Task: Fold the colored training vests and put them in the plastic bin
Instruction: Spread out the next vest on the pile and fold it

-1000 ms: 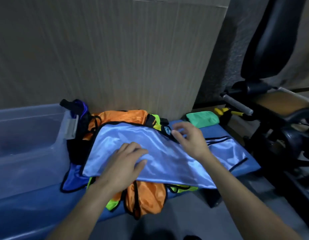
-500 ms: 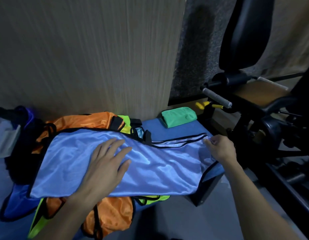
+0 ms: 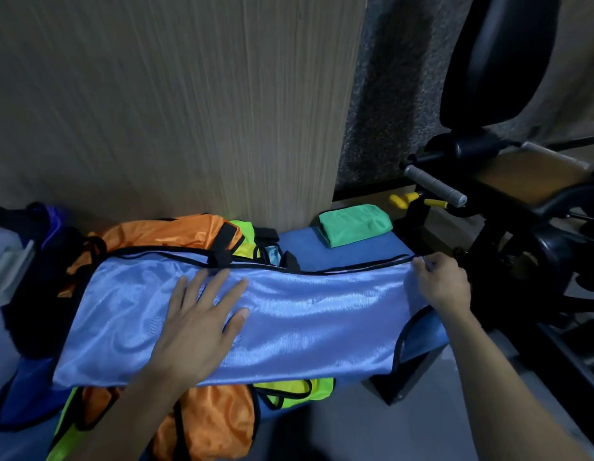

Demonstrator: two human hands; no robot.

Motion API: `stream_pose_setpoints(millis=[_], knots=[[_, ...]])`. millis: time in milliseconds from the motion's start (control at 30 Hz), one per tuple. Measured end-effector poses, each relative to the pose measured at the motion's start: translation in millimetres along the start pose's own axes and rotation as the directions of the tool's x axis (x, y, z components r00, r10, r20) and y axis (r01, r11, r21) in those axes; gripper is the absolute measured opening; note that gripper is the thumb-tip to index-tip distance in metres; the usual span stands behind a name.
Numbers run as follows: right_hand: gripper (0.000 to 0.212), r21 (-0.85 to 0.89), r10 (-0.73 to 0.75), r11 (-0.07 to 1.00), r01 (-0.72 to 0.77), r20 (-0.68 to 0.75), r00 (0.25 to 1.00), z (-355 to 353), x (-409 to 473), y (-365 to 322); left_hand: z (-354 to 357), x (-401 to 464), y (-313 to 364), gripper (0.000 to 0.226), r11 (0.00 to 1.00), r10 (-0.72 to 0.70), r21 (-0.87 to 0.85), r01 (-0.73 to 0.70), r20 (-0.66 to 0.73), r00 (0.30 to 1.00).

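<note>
A light blue vest (image 3: 305, 314) with black trim lies stretched lengthwise over a pile on the blue bench (image 3: 352, 251). My left hand (image 3: 199, 324) presses flat on its middle with fingers spread. My right hand (image 3: 442, 284) pinches the vest's right end near the far corner. Under it lie orange vests (image 3: 176, 231), a neon yellow vest (image 3: 295, 390) and a dark blue vest (image 3: 19, 397). A folded green vest (image 3: 354, 224) sits at the bench's far right. Only a corner of the clear plastic bin (image 3: 6, 264) shows at the left edge.
A wood-grain panel (image 3: 176, 104) stands right behind the bench. Black exercise equipment (image 3: 508, 201) with a grey handle and yellow grips crowds the right side. Grey floor (image 3: 372, 434) lies in front of the bench.
My right hand slid from the vest's middle out to its right end and pulled the cloth straight. My left hand flattened and spread on the middle. The view shifted right, leaving the bin mostly out of frame.
</note>
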State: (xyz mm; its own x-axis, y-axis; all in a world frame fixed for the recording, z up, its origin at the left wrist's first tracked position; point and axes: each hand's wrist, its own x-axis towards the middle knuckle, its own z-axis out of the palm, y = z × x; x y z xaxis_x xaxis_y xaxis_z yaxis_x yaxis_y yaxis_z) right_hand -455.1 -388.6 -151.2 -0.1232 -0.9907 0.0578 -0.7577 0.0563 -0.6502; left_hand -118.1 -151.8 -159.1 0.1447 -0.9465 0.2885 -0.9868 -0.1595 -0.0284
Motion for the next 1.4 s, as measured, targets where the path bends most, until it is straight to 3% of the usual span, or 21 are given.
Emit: stream_pose_setpoints(millis=[167,267,333,500,600,700,867,967,1033,1100,1200,1300,1400], knots=[[0.026,0.07,-0.067,0.995,0.067,0.001,0.998,-3.2,6.5,-7.3,-18.9,13.2,1.2,0.052,0.995,-0.027,-0.102,0.013,-0.139,0.99],[0.023,0.233,-0.09,0.968,0.096,-0.034,0.995,-3.5,5.8,-14.5,-26.0,22.5,-6.9,0.054,0.993,-0.063,-0.105,0.048,-0.145,0.987],[0.023,0.252,-0.105,0.96,0.119,-0.068,0.992,-1.8,5.8,-14.6,-26.0,27.0,-11.6,0.057,0.994,-0.087,-0.076,0.079,-0.111,0.99],[0.023,0.02,-0.105,0.994,0.106,-0.072,0.992,10.4,6.0,-0.8,-16.3,44.0,-18.3,0.062,0.994,-0.098,0.047,0.098,-0.002,0.995],[0.029,-0.086,-0.11,0.991,0.099,-0.13,0.985,13.4,9.0,4.2,-12.4,42.6,-19.9,0.058,0.995,-0.083,0.048,0.085,-0.035,0.996],[0.042,-0.241,-0.027,0.97,0.006,-0.085,0.996,15.3,13.3,8.3,-17.2,40.1,-22.7,0.051,0.999,-0.037,-0.013,0.036,-0.099,0.994],[0.055,-0.238,0.049,0.969,-0.058,-0.041,0.998,14.0,21.1,10.6,-22.3,36.8,-19.6,0.044,0.994,0.058,-0.085,-0.07,-0.135,0.989],[0.051,-0.084,0.102,0.991,-0.101,0.016,0.995,7.8,20.2,9.3,-24.0,38.8,-9.8,0.04,0.985,0.103,-0.121,-0.126,-0.184,0.978],[0.052,0.012,0.109,0.994,-0.11,0.049,0.993,3.2,19.6,9.5,-30.6,38.4,18.1,0.03,0.949,0.188,-0.2,-0.242,-0.254,0.949],[0.049,0.069,0.097,0.993,-0.101,0.051,0.994,0.7,17.6,10.8,-36.3,33.2,62.1,0.02,0.846,0.375,-0.297,-0.443,-0.261,0.89],[0.045,0.135,0.057,0.989,-0.059,0.021,0.998,-0.6,16.4,12.2,-40.9,30.3,136.4,0.022,0.649,0.666,-0.345,-0.678,-0.173,0.726],[0.041,0.172,0.005,0.985,-0.006,0.004,1.0,-4.1,16.6,10.6,-38.5,37.4,195.9,0.032,0.575,0.801,-0.232,-0.785,-0.038,0.598],[0.042,0.184,-0.018,0.983,0.02,-0.014,1.0,-6.0,16.7,11.5,-28.2,47.1,218.7,0.033,0.568,0.821,-0.031,-0.822,0.098,0.563]])
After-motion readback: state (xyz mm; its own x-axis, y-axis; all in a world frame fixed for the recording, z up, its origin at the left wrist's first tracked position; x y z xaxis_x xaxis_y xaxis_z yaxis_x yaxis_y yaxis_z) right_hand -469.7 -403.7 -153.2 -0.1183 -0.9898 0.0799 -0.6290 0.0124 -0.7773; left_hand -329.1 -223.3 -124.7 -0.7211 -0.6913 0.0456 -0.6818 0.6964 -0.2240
